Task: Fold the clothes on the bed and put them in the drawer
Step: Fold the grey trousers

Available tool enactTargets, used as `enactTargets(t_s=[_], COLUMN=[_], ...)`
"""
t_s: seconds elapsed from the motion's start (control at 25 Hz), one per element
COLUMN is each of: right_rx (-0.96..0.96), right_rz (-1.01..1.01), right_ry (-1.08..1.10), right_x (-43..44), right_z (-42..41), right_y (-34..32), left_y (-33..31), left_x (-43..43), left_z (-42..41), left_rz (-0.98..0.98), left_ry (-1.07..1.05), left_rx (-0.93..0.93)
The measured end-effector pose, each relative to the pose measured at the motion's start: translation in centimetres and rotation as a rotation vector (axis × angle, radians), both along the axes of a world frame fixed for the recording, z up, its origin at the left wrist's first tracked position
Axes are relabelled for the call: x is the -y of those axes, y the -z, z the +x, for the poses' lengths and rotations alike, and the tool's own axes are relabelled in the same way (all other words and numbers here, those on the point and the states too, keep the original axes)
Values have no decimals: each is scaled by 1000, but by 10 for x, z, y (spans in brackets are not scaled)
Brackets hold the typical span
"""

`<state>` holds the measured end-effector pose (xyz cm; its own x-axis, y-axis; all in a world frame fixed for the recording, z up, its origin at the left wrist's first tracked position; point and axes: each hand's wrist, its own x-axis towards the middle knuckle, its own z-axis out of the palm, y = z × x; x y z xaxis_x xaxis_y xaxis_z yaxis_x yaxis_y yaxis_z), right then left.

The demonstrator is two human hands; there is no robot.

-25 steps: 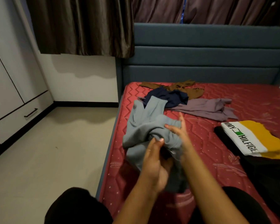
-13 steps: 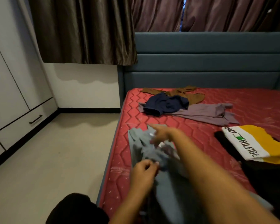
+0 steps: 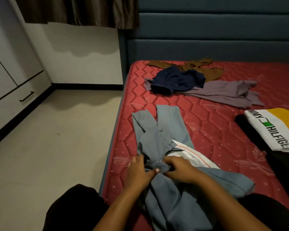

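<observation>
- Grey-blue trousers lie on the red mattress near its left edge. The 2 legs point toward the headboard, the waist end is at my hands, and white lining shows.
- Left hand: fingers curled, thumb pinching bunched waist fabric.
- Right hand: curled over the same bunch, gripping it, just beside the left.
- Farther up, unfolded: navy garment overlapping a mauve garment, with a brown garment behind.
- Right: folded white-and-yellow shirt.
- Drawer: closed, across the floor, left.
</observation>
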<state>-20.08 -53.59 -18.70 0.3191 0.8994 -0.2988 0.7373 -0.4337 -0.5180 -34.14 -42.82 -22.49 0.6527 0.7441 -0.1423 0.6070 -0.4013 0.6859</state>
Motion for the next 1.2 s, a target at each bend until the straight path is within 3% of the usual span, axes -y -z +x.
enactTargets(t_s=[0.08,0.2,0.32,0.48,0.6,0.72,0.8,0.92,1.08,1.2], right_rx=[43,700,929,823,790,886,806,653,272,59], right_rz=[29,170,166,-40,-42,-3,-72,-130,-2,-24], right_ry=[-29,103,364,392,434,433,380,203,-17,-8], right_x=[0,-3,-5,2,7,4,6,7,-16,-23], right_z=[4,10,12,19,23,18,13,7,-8,-6], right_y=[-8,-13,-3,-4,-13,-20,-15,-14,-4,6], left_y=[4,-4,-6,-16,-28,-27,-25,-32,-26,-10], left_x=[-8,-10,-13,-22,-33,-41,-44,-41,-16,-13], left_z=[2,2,3,-5,-16,-26,-32,-34,-9,0], left_rz=[24,-102,-280,-416,-443,-279,-168,-111,-5,37], left_ry=[88,80,61,92,214,281,305,300,45,2], left_rx=[-37,116,198,51,-127,-363,-428,-291,87,132])
